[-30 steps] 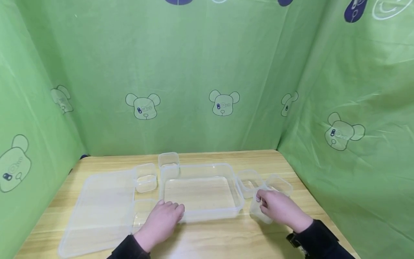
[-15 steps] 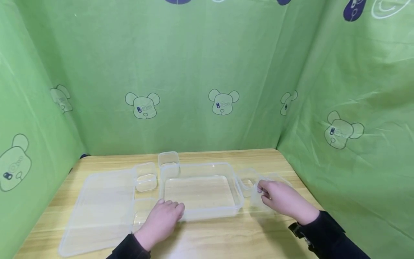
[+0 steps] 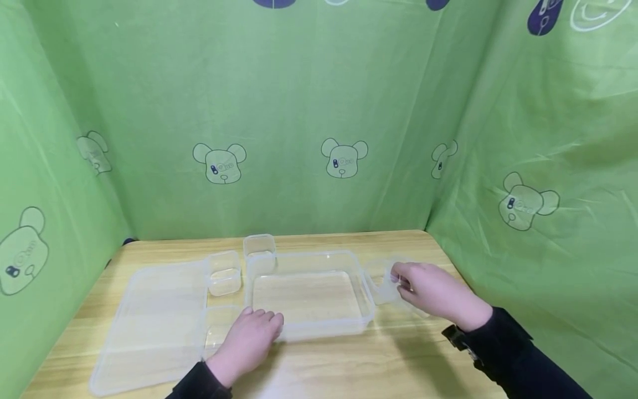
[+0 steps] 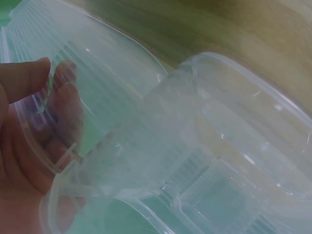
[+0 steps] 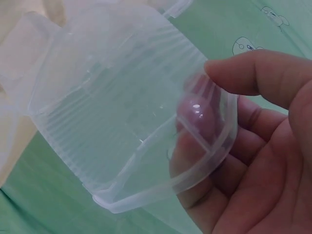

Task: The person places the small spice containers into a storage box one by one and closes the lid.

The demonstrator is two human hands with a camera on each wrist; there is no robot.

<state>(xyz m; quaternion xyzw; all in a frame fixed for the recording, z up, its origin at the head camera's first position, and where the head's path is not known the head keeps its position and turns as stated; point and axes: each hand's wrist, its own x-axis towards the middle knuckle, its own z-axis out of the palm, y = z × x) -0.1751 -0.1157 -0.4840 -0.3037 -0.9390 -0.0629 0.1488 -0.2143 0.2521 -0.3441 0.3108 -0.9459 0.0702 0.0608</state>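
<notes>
No readable text, brand or number. Marks only, all on the green cloth (image 3: 299, 83): line-drawn bear heads repeat across it, e.g. back-left bear (image 3: 219, 164), back-right bear (image 3: 344, 158), right-side bear (image 3: 528, 208), left-side bear (image 3: 22, 252). These four each carry a dark blue oblong over one eye plus pale outlined squiggles, maybe lettering, too small to tell. Upper right: big dark blue shape (image 3: 545, 16) with white marks inside, pale rounded outline (image 3: 600, 14) next to it. Right wrist view: bear print (image 5: 243, 47), squiggles illegible.
</notes>
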